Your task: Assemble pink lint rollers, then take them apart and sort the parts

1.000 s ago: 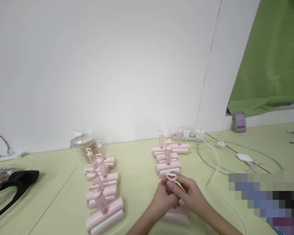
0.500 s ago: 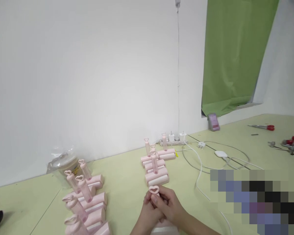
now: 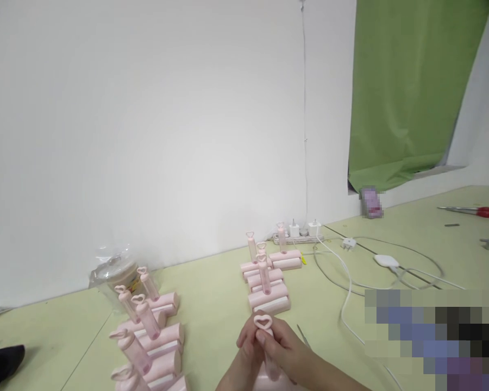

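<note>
At the bottom middle, a pink lint roller (image 3: pixel 273 369) stands with its clear pink handle pointing up and a heart-shaped loop on top. My right hand (image 3: pixel 289 350) is closed on the handle, thumb just below the heart. Against its other side, my left hand (image 3: pixel 246 347) wraps round the upper handle with bent fingers; its fingertips are partly hidden. The roller's pink body lies below my hands, cut off by the frame's edge. Just beyond them is a group of matching lint rollers (image 3: pixel 269 296), and a longer row of lint rollers (image 3: pixel 163 336) stands to the left.
A plastic-wrapped tub (image 3: pixel 120 274) is by the wall. Beyond the rollers sits a power strip (image 3: pixel 295 238) with chargers and white cables (image 3: pixel 346 282). Red-handled pliers or scissors (image 3: pixel 483 211) lie far right. A thin metal tool (image 3: pixel 303 335) rests beside my right hand. A black object (image 3: pixel 4 363) is far left.
The view has turned slightly left, so everything sits farther right. My hands have parted a little, showing more of the handle. The thin metal tool now shows beside my right hand.
</note>
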`<state>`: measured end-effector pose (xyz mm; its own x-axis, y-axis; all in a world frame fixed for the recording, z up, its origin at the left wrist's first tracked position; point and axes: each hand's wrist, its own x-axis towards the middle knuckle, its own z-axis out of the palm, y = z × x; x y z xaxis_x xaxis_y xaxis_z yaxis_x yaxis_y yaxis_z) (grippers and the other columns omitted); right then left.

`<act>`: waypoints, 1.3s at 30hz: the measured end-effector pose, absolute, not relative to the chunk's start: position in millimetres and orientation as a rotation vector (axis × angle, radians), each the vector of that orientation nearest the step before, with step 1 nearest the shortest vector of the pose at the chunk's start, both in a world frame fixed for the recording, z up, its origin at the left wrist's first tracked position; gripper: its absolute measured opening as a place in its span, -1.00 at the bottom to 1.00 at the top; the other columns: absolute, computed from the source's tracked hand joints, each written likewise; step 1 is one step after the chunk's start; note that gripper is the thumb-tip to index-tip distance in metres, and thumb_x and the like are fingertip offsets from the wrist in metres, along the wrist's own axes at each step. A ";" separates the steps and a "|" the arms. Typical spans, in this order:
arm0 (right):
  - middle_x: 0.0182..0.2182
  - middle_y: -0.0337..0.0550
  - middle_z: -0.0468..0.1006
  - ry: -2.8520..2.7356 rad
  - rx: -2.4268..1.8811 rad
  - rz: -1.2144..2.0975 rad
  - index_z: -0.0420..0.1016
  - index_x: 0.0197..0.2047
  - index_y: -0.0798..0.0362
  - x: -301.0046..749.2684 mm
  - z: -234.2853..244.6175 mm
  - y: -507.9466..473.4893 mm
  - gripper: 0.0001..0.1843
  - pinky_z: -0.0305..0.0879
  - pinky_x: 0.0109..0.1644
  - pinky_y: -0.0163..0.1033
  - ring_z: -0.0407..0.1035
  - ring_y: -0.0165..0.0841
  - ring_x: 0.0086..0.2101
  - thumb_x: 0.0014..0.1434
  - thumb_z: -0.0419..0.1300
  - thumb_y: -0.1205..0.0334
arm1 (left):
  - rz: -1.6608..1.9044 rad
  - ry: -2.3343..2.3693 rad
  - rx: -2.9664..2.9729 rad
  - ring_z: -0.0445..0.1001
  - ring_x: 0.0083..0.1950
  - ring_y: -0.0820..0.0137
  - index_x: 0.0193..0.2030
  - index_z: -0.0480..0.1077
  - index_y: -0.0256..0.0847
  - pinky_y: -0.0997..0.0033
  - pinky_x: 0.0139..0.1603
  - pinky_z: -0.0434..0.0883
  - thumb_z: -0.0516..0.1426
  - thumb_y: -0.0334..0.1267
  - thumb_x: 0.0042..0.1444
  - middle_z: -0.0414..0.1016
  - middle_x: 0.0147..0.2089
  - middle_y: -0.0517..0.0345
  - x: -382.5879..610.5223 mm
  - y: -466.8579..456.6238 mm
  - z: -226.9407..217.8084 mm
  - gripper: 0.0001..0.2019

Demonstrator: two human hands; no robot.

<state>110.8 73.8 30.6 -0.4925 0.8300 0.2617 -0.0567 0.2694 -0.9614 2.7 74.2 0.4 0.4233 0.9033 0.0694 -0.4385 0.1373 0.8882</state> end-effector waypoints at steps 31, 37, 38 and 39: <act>-0.44 -0.12 0.49 -1.908 -0.536 0.719 0.38 -0.33 0.04 104.9 30.4 77.2 -0.79 0.30 -0.41 -0.33 0.38 -0.38 -0.47 -0.05 -0.01 0.38 | 1.235 0.688 0.954 0.25 -0.42 0.41 -0.56 0.29 -0.22 0.40 -0.33 0.27 0.18 0.14 -0.30 0.20 -0.54 0.22 12.7 75.5 -45.7 -0.58; -0.48 -0.20 0.39 -1.920 -0.598 0.950 0.35 -0.30 0.04 111.3 25.1 74.7 -0.76 0.26 -0.45 -0.32 0.30 -0.40 -0.51 0.09 -0.06 0.12 | 1.149 0.703 1.249 0.27 -0.45 0.40 -0.42 0.28 -0.21 0.38 -0.38 0.28 0.05 0.28 -0.26 0.19 -0.55 0.23 17.6 79.3 -38.8 -0.47; -0.46 -0.20 0.37 -1.932 -0.610 1.012 0.32 -0.27 0.03 113.4 23.6 74.4 -0.75 0.25 -0.49 -0.34 0.27 -0.43 -0.54 0.10 -0.06 0.09 | 1.118 0.696 1.281 0.26 -0.50 0.42 -0.37 0.27 -0.22 0.38 -0.42 0.28 0.02 0.31 -0.25 0.18 -0.57 0.25 17.4 78.5 -32.8 -0.43; -0.43 -0.20 0.35 -1.940 -0.625 1.067 0.29 -0.22 0.02 115.6 22.5 74.4 -0.73 0.23 -0.53 -0.36 0.24 -0.45 -0.57 0.11 -0.06 0.07 | 1.071 0.686 1.320 0.25 -0.55 0.44 -0.33 0.27 -0.23 0.39 -0.47 0.28 -0.01 0.33 -0.25 0.16 -0.60 0.27 16.3 77.9 -25.2 -0.39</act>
